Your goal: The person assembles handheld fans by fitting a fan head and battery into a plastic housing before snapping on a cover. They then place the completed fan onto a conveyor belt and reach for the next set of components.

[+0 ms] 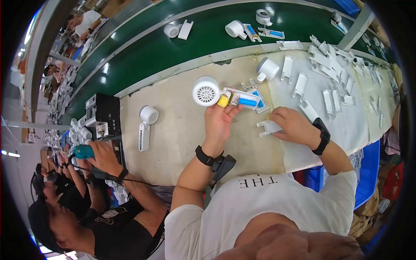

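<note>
My left hand [220, 123] is closed around the neck of a small handheld fan [206, 91]. The fan's round white grille faces up, and a yellow part [223, 101] shows at the neck. Its opened handle stretches to the right with a blue battery [248, 102] inside. Under that handle lies a second opened handle [262, 104], also with a blue cell. To the right, my right hand [294, 125] grips a white plastic handle cover [269, 127] just above the table, apart from the fan. The fingertips on the cover's far side are partly hidden.
Many white covers [325, 58] lie heaped at the right. One assembled fan [149, 115] rests on the left of the table [173, 130], another fan head [268, 68] at the back. Beyond runs a green conveyor [143, 56] with fans. A co-worker's hand [104, 156] holds a teal tool [82, 151] near a black box [104, 115].
</note>
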A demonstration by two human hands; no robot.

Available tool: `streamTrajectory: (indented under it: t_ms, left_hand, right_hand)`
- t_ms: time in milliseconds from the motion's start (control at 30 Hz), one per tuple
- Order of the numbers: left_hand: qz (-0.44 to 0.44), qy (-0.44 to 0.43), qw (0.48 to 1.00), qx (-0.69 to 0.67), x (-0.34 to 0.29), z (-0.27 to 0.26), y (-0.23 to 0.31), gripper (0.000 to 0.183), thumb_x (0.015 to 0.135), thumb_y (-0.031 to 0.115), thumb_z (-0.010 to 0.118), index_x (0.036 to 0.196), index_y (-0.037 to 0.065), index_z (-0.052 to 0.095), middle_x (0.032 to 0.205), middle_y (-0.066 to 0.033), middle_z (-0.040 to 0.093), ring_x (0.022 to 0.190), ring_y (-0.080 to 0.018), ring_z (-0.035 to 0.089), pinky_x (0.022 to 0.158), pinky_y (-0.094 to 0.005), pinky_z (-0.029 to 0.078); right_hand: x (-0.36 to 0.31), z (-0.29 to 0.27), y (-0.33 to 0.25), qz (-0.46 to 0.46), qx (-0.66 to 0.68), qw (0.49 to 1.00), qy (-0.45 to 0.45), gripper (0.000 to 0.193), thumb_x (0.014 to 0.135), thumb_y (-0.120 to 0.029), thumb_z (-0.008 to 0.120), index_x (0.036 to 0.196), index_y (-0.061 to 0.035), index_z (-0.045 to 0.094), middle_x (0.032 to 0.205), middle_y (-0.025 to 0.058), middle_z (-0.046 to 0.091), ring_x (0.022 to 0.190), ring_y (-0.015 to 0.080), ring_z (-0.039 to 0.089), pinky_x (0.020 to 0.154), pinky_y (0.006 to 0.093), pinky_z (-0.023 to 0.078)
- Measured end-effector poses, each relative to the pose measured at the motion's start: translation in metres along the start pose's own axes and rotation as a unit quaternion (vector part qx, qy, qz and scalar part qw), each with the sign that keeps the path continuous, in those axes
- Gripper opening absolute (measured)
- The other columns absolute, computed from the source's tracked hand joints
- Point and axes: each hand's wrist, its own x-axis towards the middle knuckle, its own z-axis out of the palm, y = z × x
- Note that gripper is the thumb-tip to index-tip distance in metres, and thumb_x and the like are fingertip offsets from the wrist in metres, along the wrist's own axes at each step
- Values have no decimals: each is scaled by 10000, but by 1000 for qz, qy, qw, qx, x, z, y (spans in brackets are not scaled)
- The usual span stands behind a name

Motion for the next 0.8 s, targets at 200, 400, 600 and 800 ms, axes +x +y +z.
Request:
streamTrajectory:
  t_ms: [200, 400, 600, 800]
  left_hand:
    - [19, -3, 1000, 11, -1, -5, -8, 293, 908, 138, 496, 1155, -19, 482, 1145, -132, 551, 1003, -233, 578, 829, -380, 511]
    - [26, 2, 999, 21, -3, -1, -8, 296, 904, 134, 505, 1160, -11, 483, 1152, -134, 548, 1014, -230, 574, 831, -379, 510]
    - [31, -3, 999, 31, -5, 1, -8, 313, 908, 146, 500, 1177, -10, 475, 1169, -137, 544, 1017, -228, 573, 842, -364, 504]
    - [24, 5, 999, 22, -3, -4, -13, 302, 904, 136, 500, 1174, 3, 484, 1158, -121, 554, 993, -192, 578, 828, -332, 499]
  right_hand:
    - [10, -3, -5, 115, 396, 904, 113, 410, 754, -136, 636, 1116, -16, 486, 917, 129, 579, 772, 219, 579, 712, 316, 456]
    - [30, -15, -30, 173, 396, 891, 138, 487, 751, -151, 662, 1168, -30, 443, 781, 102, 584, 656, 170, 585, 620, 292, 471]
    - [33, -5, -27, 97, 78, 976, 178, 585, 684, -162, 715, 1182, -59, 426, 907, 182, 609, 731, 325, 618, 623, 365, 495]
    - [38, -9, -38, 39, 86, 989, 111, 573, 676, -163, 719, 1174, -81, 448, 1036, 168, 582, 846, 330, 608, 688, 362, 501]
